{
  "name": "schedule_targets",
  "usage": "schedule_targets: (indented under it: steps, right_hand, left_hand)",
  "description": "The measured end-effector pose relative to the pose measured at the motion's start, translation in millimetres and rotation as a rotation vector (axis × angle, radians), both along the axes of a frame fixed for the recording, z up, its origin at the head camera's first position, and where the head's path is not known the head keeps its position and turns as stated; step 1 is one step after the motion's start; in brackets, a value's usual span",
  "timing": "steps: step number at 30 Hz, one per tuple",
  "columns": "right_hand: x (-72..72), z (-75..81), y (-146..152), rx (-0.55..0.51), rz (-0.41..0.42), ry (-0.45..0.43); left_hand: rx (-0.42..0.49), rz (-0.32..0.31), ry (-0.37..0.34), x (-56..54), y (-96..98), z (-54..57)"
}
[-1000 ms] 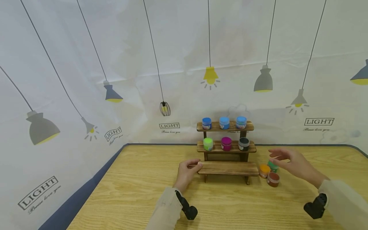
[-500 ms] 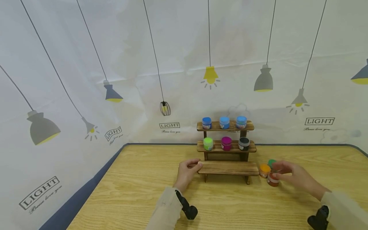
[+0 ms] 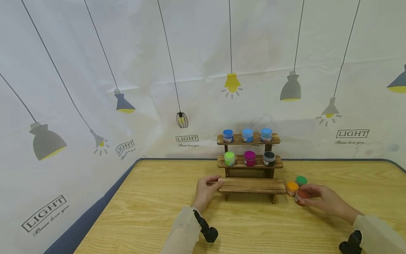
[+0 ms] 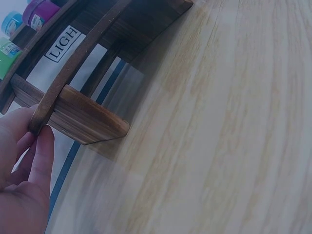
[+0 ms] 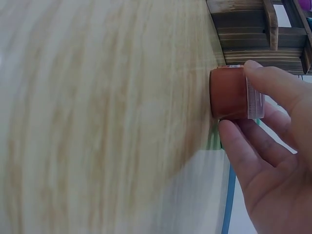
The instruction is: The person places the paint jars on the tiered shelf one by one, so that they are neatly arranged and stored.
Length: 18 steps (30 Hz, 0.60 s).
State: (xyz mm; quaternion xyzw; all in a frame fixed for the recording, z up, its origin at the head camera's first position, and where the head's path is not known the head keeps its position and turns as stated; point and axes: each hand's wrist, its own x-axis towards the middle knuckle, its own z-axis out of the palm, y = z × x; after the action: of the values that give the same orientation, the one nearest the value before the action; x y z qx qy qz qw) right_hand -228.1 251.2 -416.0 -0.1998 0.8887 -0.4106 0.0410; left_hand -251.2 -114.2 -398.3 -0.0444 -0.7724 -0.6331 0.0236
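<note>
Your right hand (image 3: 326, 201), its thumb and fingertips parted to the jar's width, pinches a small, squat, reddish-brown cylindrical jar (image 5: 228, 92) with smooth sides and a clear, ridged lid rim (image 5: 254, 103). The jar stands upright on the pale wood-grain table (image 3: 152, 197), right of a brown wooden three-tier rack (image 3: 250, 173), just beside an orange round jar (image 3: 291, 187) and a green-lidded round jar (image 3: 301, 180). Your left hand (image 3: 204, 194) pinches the left end of the rack's lowest shelf (image 3: 252, 185).
</note>
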Motion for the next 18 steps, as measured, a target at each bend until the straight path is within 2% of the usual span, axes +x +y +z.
schedule_targets:
  steps: [2, 3, 9, 18]
  right_hand:
    - [0.1, -0.4, -0.2, 0.001, 0.001, 0.005]
    - [0.4, -0.3, -0.5, -0.002, -0.002, 0.002]
    - [1.3, -2.7, 0.8, 0.001, -0.008, 0.016]
    - [3.2, -3.9, 4.1, 0.019, -0.064, -0.025]
  left_hand:
    - [0.000, 0.000, 0.002, 0.8, 0.1, 0.5]
    - [-0.003, 0.002, 0.003, 3.6, 0.8, 4.6]
    - [-0.004, -0.002, -0.003, 4.3, 0.7, 5.2]
    - [-0.014, 0.000, 0.009, 4.5, 1.0, 5.4]
